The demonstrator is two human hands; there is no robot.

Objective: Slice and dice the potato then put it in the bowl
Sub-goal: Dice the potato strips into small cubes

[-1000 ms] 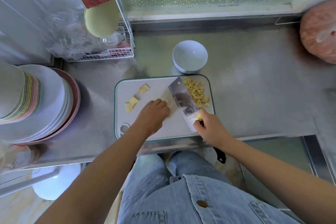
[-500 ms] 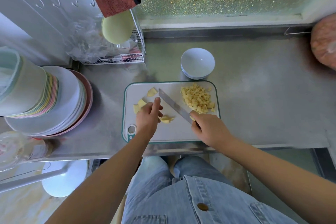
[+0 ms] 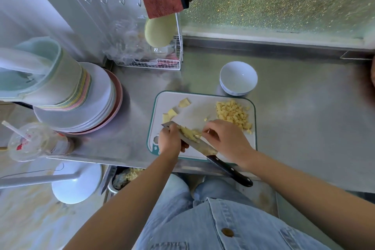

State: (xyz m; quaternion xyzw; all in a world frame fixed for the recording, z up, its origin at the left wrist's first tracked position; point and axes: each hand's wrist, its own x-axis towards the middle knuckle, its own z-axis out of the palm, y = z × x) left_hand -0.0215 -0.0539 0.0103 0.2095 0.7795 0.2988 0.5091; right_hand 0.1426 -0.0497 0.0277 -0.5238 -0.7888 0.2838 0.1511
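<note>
A left hand (image 3: 169, 142) grips a cleaver (image 3: 199, 146) by its blade over the cutting board (image 3: 203, 95); the right hand (image 3: 225, 140) touches potato bits (image 3: 190, 133) just beside that grip, diced potato (image 3: 233, 114) and white bowl (image 3: 238, 78) beyond.

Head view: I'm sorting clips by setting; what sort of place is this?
Probably a kitchen prep area: a steel counter, stacked plates, and diced potato on a cutting board.

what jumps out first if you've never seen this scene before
The knife slants across the near part of the white cutting board, its black handle free. The left hand grips the blade's far end, and the right hand reaches its fingertips to the potato bits on the blade. A pile of diced potato sits at the board's far right, just before an empty white bowl.
</note>
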